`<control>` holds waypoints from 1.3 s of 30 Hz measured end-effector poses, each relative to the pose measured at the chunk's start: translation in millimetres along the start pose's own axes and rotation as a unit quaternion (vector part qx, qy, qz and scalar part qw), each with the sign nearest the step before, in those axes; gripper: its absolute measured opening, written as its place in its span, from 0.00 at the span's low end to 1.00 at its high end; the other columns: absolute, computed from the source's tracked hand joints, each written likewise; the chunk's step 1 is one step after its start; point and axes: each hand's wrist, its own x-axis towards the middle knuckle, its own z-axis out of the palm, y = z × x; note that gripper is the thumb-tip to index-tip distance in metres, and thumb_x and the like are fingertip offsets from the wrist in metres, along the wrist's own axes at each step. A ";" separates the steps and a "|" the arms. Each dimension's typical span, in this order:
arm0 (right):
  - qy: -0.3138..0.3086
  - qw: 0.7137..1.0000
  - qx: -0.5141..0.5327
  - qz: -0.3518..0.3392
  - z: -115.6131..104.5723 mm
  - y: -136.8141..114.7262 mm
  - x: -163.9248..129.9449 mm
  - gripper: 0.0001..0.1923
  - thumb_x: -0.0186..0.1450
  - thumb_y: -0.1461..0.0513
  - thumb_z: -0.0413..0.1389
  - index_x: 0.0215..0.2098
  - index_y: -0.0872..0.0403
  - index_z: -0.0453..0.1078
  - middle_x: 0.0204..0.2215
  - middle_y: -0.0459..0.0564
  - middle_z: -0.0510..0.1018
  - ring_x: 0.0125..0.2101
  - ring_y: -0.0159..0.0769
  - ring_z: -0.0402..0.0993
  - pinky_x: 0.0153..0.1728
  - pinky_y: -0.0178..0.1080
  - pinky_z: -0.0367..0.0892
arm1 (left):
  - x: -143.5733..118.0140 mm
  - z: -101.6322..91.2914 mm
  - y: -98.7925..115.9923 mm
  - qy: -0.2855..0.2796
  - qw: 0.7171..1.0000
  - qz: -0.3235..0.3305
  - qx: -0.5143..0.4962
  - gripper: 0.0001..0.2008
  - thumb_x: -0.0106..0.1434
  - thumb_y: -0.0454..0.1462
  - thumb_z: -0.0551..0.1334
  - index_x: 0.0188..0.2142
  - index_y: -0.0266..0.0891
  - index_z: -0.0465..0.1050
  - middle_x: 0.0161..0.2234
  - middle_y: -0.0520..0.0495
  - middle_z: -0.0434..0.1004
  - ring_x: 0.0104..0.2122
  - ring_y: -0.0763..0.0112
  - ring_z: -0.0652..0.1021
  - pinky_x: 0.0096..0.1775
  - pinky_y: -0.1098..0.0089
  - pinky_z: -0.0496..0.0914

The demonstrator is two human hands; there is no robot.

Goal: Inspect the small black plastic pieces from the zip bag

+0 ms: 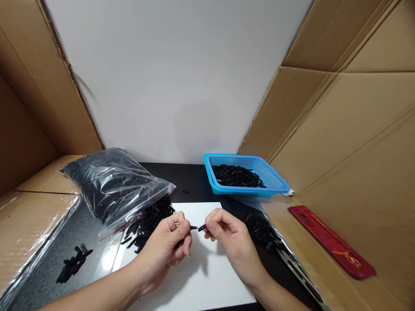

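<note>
Both hands are pinching tiny black plastic bits over the white sheet point(207, 276): left hand point(168, 248) has its fingertips pressed on one small black piece point(193, 227), right hand point(227, 235) nips another black piece point(202, 227), tips nearly touching. They look feather-light, stiff and a bit slick, so I'd grip by the ends. Spilled pile point(147, 222) and crinkly clear bag point(113, 183) at 10 o'clock, blue mesh basket point(275, 183) at 1, red flat strip point(333, 246) at 3.
</note>
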 end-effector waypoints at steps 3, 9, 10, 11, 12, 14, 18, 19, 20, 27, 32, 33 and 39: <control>-0.003 1.000 0.011 0.004 0.8 -0.9 0.5 0.18 0.65 0.50 0.57 0.23 0.52 0.66 0.23 0.45 0.70 0.26 0.35 0.66 0.29 0.37 0.63 | 0.4 -0.1 -0.1 0.007 1.000 -0.005 0.000 0.21 0.58 0.50 0.67 0.25 0.40 0.59 0.15 0.59 0.66 0.14 0.85 0.49 0.18 0.77 0.42; 0.004 1.000 0.022 0.001 1.3 -2.6 0.5 0.17 0.65 0.53 0.58 0.23 0.53 0.67 0.22 0.44 0.69 0.26 0.34 0.67 0.31 0.37 0.63 | -1.2 1.3 1.8 -0.004 1.000 -0.018 -0.008 0.18 0.58 0.46 0.67 0.26 0.40 0.60 0.16 0.59 0.67 0.13 0.86 0.49 0.17 0.78 0.42; 0.006 0.999 0.036 0.007 1.6 -3.1 0.6 0.16 0.65 0.53 0.59 0.23 0.53 0.68 0.22 0.45 0.70 0.26 0.34 0.67 0.30 0.37 0.63 | -1.5 1.2 1.9 -0.005 1.000 -0.017 -0.007 0.18 0.58 0.46 0.67 0.26 0.40 0.60 0.16 0.59 0.67 0.13 0.86 0.49 0.17 0.78 0.42; 0.005 0.998 0.061 0.018 1.9 -3.7 0.9 0.15 0.64 0.54 0.59 0.24 0.53 0.68 0.23 0.45 0.71 0.26 0.34 0.68 0.29 0.36 0.64 | -1.6 1.0 1.8 -0.004 1.000 -0.014 -0.006 0.18 0.59 0.46 0.67 0.26 0.40 0.60 0.16 0.59 0.66 0.13 0.86 0.49 0.17 0.78 0.42; 0.000 0.995 0.097 0.035 2.2 -4.4 1.2 0.14 0.63 0.54 0.60 0.25 0.53 0.69 0.25 0.46 0.72 0.26 0.34 0.69 0.28 0.36 0.64 | -1.5 0.7 1.7 -0.002 1.000 -0.010 -0.004 0.18 0.59 0.47 0.67 0.26 0.40 0.60 0.16 0.59 0.66 0.13 0.86 0.49 0.17 0.78 0.42; -0.016 0.980 0.183 0.080 2.4 -5.5 1.8 0.10 0.61 0.55 0.61 0.29 0.52 0.69 0.29 0.48 0.74 0.28 0.35 0.70 0.24 0.34 0.62 | -0.9 0.2 1.5 0.006 1.000 0.000 0.002 0.18 0.59 0.47 0.67 0.26 0.39 0.61 0.16 0.59 0.66 0.13 0.86 0.49 0.18 0.78 0.41; -0.044 0.975 0.189 0.113 2.6 -3.9 0.6 0.09 0.60 0.58 0.61 0.37 0.51 0.69 0.28 0.45 0.70 0.25 0.31 0.64 0.23 0.32 0.58 | 0.2 0.4 1.8 0.015 1.000 0.013 0.008 0.19 0.59 0.47 0.66 0.25 0.39 0.60 0.16 0.58 0.66 0.14 0.86 0.50 0.18 0.77 0.41; -0.045 0.985 0.137 0.095 2.8 -2.7 -0.4 0.10 0.60 0.58 0.61 0.39 0.51 0.71 0.27 0.44 0.69 0.25 0.31 0.63 0.24 0.32 0.59 | 0.1 0.6 1.9 0.015 1.000 0.013 0.008 0.19 0.59 0.47 0.66 0.25 0.39 0.60 0.16 0.59 0.65 0.14 0.85 0.50 0.18 0.77 0.41; -0.045 0.994 0.076 0.070 3.2 -1.4 -1.4 0.10 0.61 0.59 0.61 0.41 0.51 0.72 0.26 0.43 0.68 0.25 0.31 0.63 0.25 0.33 0.59 | -0.2 0.8 1.9 0.015 1.000 0.014 0.008 0.19 0.59 0.47 0.66 0.25 0.39 0.59 0.16 0.59 0.65 0.14 0.85 0.50 0.18 0.77 0.41; -0.005 0.989 -0.118 -0.087 4.4 2.4 -3.9 0.06 0.65 0.63 0.58 0.35 0.51 0.78 0.25 0.46 0.73 0.24 0.33 0.64 0.26 0.36 0.58 | -2.8 2.9 4.4 0.010 1.000 0.011 0.025 0.18 0.63 0.48 0.62 0.25 0.38 0.61 0.16 0.59 0.63 0.14 0.85 0.48 0.19 0.76 0.41; 0.009 0.993 -0.073 -0.093 3.2 1.0 -1.7 0.05 0.65 0.63 0.59 0.34 0.50 0.78 0.26 0.46 0.76 0.26 0.34 0.68 0.28 0.36 0.61 | -2.7 4.1 6.5 0.028 0.999 -0.031 -0.006 0.13 0.67 0.39 0.53 0.30 0.35 0.69 0.20 0.55 0.64 0.17 0.82 0.53 0.20 0.75 0.46; 0.010 0.994 -0.060 -0.090 3.2 0.8 -1.6 0.05 0.64 0.63 0.60 0.34 0.50 0.79 0.26 0.46 0.76 0.27 0.34 0.69 0.28 0.36 0.62 | -2.5 4.0 6.1 0.028 0.999 -0.043 -0.014 0.09 0.65 0.36 0.54 0.31 0.34 0.70 0.21 0.54 0.65 0.17 0.82 0.55 0.20 0.76 0.46; 0.028 0.999 -0.008 -0.026 2.1 2.1 -1.5 0.05 0.62 0.59 0.62 0.30 0.51 0.77 0.25 0.46 0.77 0.28 0.35 0.70 0.31 0.36 0.64 | -0.8 0.4 -0.4 0.001 0.995 -0.081 -0.064 0.11 0.61 0.36 0.62 0.42 0.35 0.67 0.24 0.52 0.71 0.17 0.84 0.54 0.19 0.77 0.43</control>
